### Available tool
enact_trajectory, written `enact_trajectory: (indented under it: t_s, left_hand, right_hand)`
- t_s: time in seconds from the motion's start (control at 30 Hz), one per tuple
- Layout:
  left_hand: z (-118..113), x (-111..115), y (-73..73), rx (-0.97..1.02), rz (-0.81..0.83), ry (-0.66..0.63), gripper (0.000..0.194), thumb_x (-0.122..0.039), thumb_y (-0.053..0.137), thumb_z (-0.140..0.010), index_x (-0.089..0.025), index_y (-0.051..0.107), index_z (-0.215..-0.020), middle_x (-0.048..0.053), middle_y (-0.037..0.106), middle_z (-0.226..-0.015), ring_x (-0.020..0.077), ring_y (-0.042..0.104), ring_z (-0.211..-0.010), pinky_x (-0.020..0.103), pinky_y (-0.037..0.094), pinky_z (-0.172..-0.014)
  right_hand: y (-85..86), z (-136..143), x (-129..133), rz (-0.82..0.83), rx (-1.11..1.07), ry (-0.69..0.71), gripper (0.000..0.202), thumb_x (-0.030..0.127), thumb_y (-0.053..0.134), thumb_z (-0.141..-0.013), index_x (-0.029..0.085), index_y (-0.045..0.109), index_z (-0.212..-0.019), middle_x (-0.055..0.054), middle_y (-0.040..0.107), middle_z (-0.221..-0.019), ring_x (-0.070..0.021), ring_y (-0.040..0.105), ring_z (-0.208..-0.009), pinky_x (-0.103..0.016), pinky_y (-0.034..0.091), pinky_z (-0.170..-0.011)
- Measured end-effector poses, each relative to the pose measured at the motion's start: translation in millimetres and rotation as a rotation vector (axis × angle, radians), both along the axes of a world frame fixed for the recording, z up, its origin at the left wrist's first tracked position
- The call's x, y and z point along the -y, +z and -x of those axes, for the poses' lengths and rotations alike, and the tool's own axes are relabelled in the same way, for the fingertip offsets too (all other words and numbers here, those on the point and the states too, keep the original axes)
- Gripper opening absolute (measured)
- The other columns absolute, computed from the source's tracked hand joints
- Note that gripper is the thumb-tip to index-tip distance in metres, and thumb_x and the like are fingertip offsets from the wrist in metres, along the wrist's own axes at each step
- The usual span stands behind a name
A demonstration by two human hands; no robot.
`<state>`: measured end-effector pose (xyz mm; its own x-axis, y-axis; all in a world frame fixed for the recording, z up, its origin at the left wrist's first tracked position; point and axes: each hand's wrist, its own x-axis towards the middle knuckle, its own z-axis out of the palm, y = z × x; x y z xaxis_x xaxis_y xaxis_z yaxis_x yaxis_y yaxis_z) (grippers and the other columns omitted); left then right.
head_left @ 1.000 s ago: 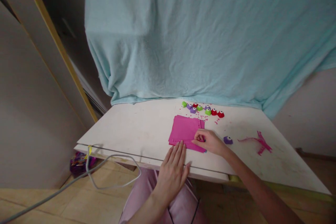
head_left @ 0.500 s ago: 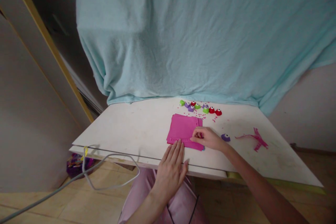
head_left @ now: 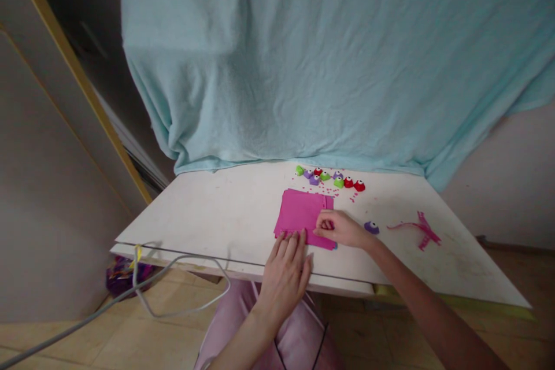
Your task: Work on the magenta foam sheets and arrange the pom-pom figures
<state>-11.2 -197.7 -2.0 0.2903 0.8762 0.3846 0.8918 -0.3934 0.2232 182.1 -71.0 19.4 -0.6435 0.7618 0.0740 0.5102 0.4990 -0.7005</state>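
Observation:
A stack of bright pink paper squares [head_left: 300, 208] lies on the white table, with a narrow strip along its right and front edges. My left hand [head_left: 285, 273] rests flat with fingers stretched out, their tips on the front edge of the paper. Over the right part of the sheet, my right hand [head_left: 340, 228] has its thumb and forefinger pinched together at the front strip. Whatever sits between those fingertips is too small to make out. Just right of that hand is a purple piece with a white eye [head_left: 372, 227].
Several small green, purple and red eyed pieces [head_left: 338, 182] line the back, with pink paper bits scattered before them. Torn pink strips [head_left: 425, 231] lie at right. A blue cloth [head_left: 303, 69] hangs behind the table [head_left: 208, 208]. A grey cable [head_left: 182, 255] loops past the front edge.
The left fingers have spread slightly and shifted along the front edge of the paper. My right hand stays pinched in nearly the same place. The view has moved slightly.

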Motion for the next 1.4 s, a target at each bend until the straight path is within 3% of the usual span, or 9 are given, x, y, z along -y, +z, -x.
enact_trajectory:
  t_s: [0.27,0.47,0.53,0.63,0.73,0.83,0.97,1.4]
  left_hand:
    - [1.3,-2.7,9.4,0.012,0.031,-0.026,0.045,-0.029,0.039,-0.096,-0.019,0.042,-0.140,0.010,0.054,-0.128,0.0249,0.049,-0.122,0.049,0.032,-0.114]
    - [5.3,-4.2,9.0,0.004,-0.002,-0.085,0.044,-0.024,0.038,-0.096,-0.017,0.043,-0.139,0.009,0.045,-0.144,0.0261,0.041,-0.132,0.049,0.031,-0.115]
    - [7.4,-5.9,7.3,-0.011,-0.012,-0.119,0.046,-0.022,0.038,-0.095,-0.015,0.041,-0.141,0.009,0.043,-0.145,0.0257,0.039,-0.135,0.048,0.031,-0.115]
    - [10.9,-7.7,5.2,-0.038,-0.005,-0.147,0.048,-0.023,0.038,-0.095,-0.013,0.039,-0.142,0.010,0.045,-0.144,0.0246,0.039,-0.135,0.046,0.030,-0.116]
    - [13.4,-7.8,4.8,-0.052,0.004,-0.155,0.049,-0.024,0.038,-0.095,-0.014,0.038,-0.143,0.009,0.045,-0.145,0.0236,0.040,-0.134,0.045,0.029,-0.116]
    - [14.4,-7.2,6.2,-0.055,0.004,-0.152,0.050,-0.023,0.038,-0.095,-0.015,0.036,-0.144,0.008,0.046,-0.145,0.0223,0.041,-0.134,0.045,0.029,-0.116]
    - [15.2,-7.2,8.8,-0.064,0.007,-0.154,0.050,-0.023,0.037,-0.096,-0.016,0.035,-0.145,0.007,0.046,-0.144,0.0222,0.042,-0.133,0.045,0.028,-0.117]
    - [20.8,-12.2,12.1,-0.105,-0.011,-0.211,0.047,-0.025,0.040,-0.096,-0.016,0.040,-0.142,0.007,0.049,-0.142,0.0216,0.043,-0.132,0.045,0.025,-0.118]
  right_hand:
    - [1.3,0.7,1.5,-0.027,0.024,-0.002,0.013,0.024,0.064,-0.081,0.018,0.061,-0.069,0.001,0.056,-0.068,-0.0123,0.049,-0.059,-0.024,0.036,-0.054]
    - [2.8,2.3,3.3,-0.059,0.048,-0.015,0.011,0.022,0.065,-0.080,0.019,0.061,-0.071,0.001,0.057,-0.069,-0.0130,0.051,-0.060,-0.025,0.040,-0.056]
    - [4.8,2.8,12.3,-0.146,0.030,-0.079,0.004,0.021,0.067,-0.080,0.020,0.063,-0.082,-0.001,0.061,-0.078,-0.0156,0.056,-0.068,-0.027,0.045,-0.063]
    - [7.5,3.6,35.9,-0.382,-0.013,-0.204,0.028,0.018,0.063,-0.083,0.022,0.062,-0.110,-0.009,0.063,-0.109,-0.0232,0.058,-0.101,-0.037,0.048,-0.089]
    - [6.8,5.8,61.5,-0.586,0.055,-0.142,0.038,0.012,0.055,-0.086,0.023,0.059,-0.122,-0.011,0.055,-0.130,-0.0269,0.050,-0.120,-0.047,0.042,-0.103]
    - [3.7,10.3,77.1,-0.680,0.129,-0.067,0.044,0.010,0.052,-0.086,0.020,0.056,-0.128,-0.011,0.045,-0.143,-0.0290,0.043,-0.129,-0.052,0.038,-0.107]
    - [1.8,16.3,80.4,-0.669,0.152,-0.084,0.040,0.011,0.051,-0.086,0.018,0.058,-0.124,-0.011,0.038,-0.149,-0.0285,0.040,-0.133,-0.052,0.037,-0.109]
    - [1.4,3.5,80.1,-0.660,0.152,-0.176,0.024,0.008,0.052,-0.084,0.016,0.069,-0.098,-0.011,0.051,-0.140,-0.0263,0.048,-0.126,-0.046,0.043,-0.106]
